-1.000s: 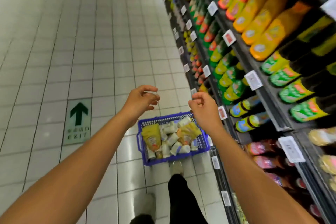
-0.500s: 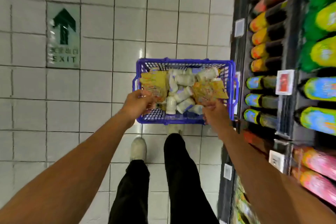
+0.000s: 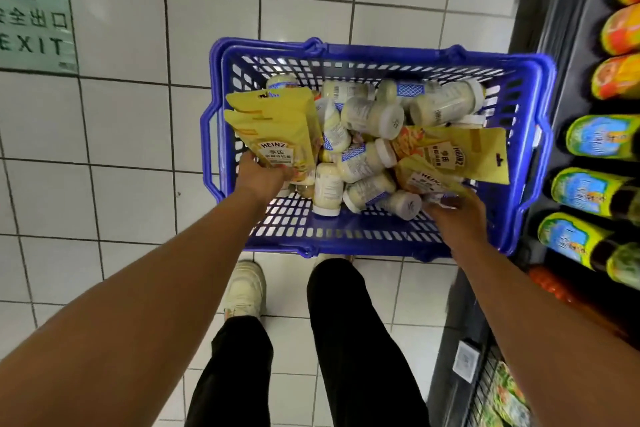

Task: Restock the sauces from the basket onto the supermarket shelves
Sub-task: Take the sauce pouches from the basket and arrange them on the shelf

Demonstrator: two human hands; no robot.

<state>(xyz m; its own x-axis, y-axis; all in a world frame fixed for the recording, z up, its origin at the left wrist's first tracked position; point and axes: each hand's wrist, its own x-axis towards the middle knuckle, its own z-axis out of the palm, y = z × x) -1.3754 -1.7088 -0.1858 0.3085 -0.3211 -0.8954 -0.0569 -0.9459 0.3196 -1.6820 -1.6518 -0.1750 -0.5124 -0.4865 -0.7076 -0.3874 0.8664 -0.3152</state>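
A blue plastic basket (image 3: pixel 377 240) stands on the tiled floor in front of my feet. It holds several white mayonnaise bottles (image 3: pixel 372 116) and yellow Heinz sauce pouches. My left hand (image 3: pixel 260 177) grips the lower end of the yellow pouches (image 3: pixel 277 128) at the basket's left side. My right hand (image 3: pixel 453 215) reaches into the near right corner and its fingers close on another yellow pouch (image 3: pixel 424 177); the fingertips are blurred. More yellow pouches (image 3: pixel 460 152) lie on the right side of the pile.
Dark supermarket shelves (image 3: pixel 540 45) run along the right, stocked with lying bottles with green, blue and orange labels (image 3: pixel 588 191). A green EXIT floor sign (image 3: pixel 33 21) is at the upper left. My legs and white shoe (image 3: pixel 246 288) are just behind the basket.
My view has dropped from the aisle down onto the basket and come closer. Both hands went from the air above it down into the basket and took hold of yellow pouches.
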